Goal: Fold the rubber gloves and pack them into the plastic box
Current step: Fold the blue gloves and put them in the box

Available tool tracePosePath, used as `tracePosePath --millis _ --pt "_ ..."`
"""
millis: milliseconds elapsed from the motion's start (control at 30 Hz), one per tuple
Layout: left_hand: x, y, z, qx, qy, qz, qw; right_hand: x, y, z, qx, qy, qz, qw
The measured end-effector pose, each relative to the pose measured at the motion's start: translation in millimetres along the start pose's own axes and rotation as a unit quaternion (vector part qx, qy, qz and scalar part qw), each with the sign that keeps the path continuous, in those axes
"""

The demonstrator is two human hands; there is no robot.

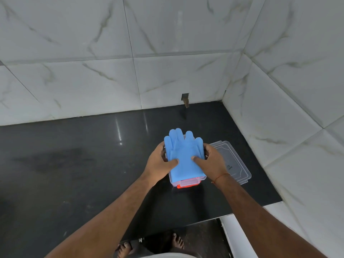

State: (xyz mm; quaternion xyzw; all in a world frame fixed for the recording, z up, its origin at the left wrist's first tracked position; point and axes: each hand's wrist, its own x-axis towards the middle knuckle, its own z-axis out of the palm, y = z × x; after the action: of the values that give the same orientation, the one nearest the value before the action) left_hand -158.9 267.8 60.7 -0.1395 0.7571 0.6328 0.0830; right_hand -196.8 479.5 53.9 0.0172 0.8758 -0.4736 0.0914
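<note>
I see the blue rubber gloves lying stacked on top of the plastic box, their fingers overhanging its far rim and not yet down inside. My left hand grips the stack's left edge, thumb pressed on top; my right hand grips the right edge the same way. The clear lid lies flat just beside the box on the black countertop, partly under my right wrist. My worry: the springy rubber may unfold once I let go, leaving fingers draped over the rim so the lid cannot seat. Pressing unevenly could also tip or slide the light box on the glossy surface.
</note>
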Motion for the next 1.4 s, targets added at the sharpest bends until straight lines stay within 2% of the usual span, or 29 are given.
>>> tracePosePath --millis 167,333,533,633,767,900,1000,1067,1133,1233,1400 --pt "-3.3 -0.4 11.4 0.108 0.027 0.015 0.994 0.9 10.1 0.4 -0.087 0.003 0.002 0.996" --pt "-3.4 4.5 17.1 0.212 0.049 0.062 0.974 2.1 2.8 3.2 -0.192 0.005 -0.041 0.981" --pt "-0.2 -6.4 15.0 0.338 0.055 0.064 0.937 1.5 -2.7 10.5 -0.363 0.008 -0.094 0.927" --pt "-0.2 -15.7 13.5 0.404 0.084 0.067 0.909 1.0 1.2 16.3 -0.429 0.04 -0.106 0.896" --pt "-4.7 -28.7 14.3 0.498 0.077 0.071 0.861 0.3 13.0 20.7 -0.421 0.05 -0.081 0.902" --pt "-6.6 -29.2 15.7 0.5 0.102 0.077 0.857 -0.8 14.7 21.3 -0.376 0.056 -0.048 0.923" --pt "-2.3 -29.5 15.0 0.524 0.109 0.17 0.827 -2.8 8.5 22.2 -0.341 0.101 -0.163 0.92" --pt "1.5 -29.5 20.6 0.544 0.09 0.238 0.799 -8.0 2.6 31.6 -0.319 0.083 -0.269 0.905" --pt "7.4 -31.4 26.1 0.569 0.061 0.267 0.776 -13.3 -0.7 46.5 -0.3 0.037 -0.306 0.903" --pt "18.9 -38.6 27.2 0.605 -0.001 0.223 0.764 -13.2 1.8 58.4 -0.263 -0.012 -0.212 0.941" --pt "30.9 -40.7 23.7 0.65 -0.054 0.171 0.739 -4.3 -1.0 66.2 -0.316 -0.042 -0.155 0.935"
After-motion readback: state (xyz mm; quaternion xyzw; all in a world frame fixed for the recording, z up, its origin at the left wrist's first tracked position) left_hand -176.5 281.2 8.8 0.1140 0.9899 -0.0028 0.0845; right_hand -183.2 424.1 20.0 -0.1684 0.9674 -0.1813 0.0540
